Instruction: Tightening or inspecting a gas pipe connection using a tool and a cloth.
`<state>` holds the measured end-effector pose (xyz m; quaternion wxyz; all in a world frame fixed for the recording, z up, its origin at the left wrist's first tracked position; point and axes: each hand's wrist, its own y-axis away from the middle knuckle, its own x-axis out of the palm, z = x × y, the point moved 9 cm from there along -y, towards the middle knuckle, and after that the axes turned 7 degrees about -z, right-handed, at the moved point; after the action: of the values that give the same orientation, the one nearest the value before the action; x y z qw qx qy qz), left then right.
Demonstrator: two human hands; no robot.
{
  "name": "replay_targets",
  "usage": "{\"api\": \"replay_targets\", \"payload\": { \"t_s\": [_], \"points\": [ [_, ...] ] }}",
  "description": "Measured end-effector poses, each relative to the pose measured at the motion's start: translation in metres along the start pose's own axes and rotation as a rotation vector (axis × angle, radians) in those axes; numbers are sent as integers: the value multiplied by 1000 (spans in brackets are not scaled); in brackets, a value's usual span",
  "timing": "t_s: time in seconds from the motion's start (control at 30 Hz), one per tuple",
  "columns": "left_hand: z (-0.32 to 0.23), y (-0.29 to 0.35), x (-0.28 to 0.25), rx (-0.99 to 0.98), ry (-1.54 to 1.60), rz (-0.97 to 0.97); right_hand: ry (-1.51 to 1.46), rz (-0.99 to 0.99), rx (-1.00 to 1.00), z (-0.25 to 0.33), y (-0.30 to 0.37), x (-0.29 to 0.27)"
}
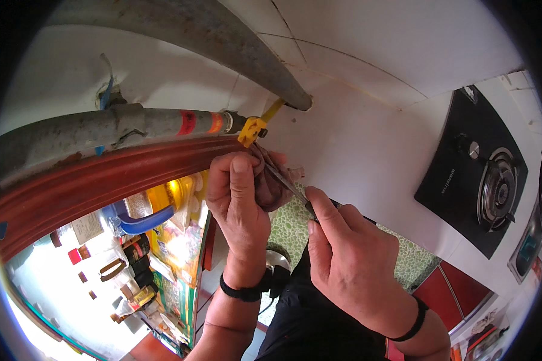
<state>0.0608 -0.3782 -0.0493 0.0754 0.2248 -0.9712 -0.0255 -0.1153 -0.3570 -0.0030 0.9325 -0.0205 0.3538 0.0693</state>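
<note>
Currently Engaged: Both Hands Below the Yellow Valve

The left hand (239, 195) is pinching a mauve-brown cloth (270, 191) between its thumb and curled fingers. The cloth is hanging in folds just below the yellow valve (250, 131). The right hand (356, 256) is grasping a slim metal tool (291, 188) near its dark handle, with the thumb and index finger bearing along it. The tool is slanting up and to the left, its metal shaft crossing the cloth and its upper end pointing toward the valve. Contact between that end and the valve is remaining unclear, and the exact kind of tool is not showing.

The valve is sitting at the right end of a grey pipe (156, 124), which is bearing one red and one orange band. A larger grey pipe (205, 30) is running above, and a red moulding (126, 171) is extending below the smaller one. Black wristbands (417, 322) are encircling both wrists. At lower left, assorted packages and a blue handle (147, 222) are occupying the area under the moulding. At right, a black gas stove (448, 168) is resting on a pale surface, well apart from the hands.
</note>
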Motion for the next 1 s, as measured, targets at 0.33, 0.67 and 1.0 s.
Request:
{"api": "replay_targets", "payload": {
  "t_s": [0.33, 0.67, 1.0],
  "points": [
    [38, 10, 7, -543, 368, -162, -70, -65, 16, -3, 1, 2],
    [28, 8, 5, -456, 303, -77, -172, -38, -4, -5, -1, 5],
    [25, 14, -3, -480, 268, -66, -460, 44, 53, -17, 1, 23]
  ]
}}
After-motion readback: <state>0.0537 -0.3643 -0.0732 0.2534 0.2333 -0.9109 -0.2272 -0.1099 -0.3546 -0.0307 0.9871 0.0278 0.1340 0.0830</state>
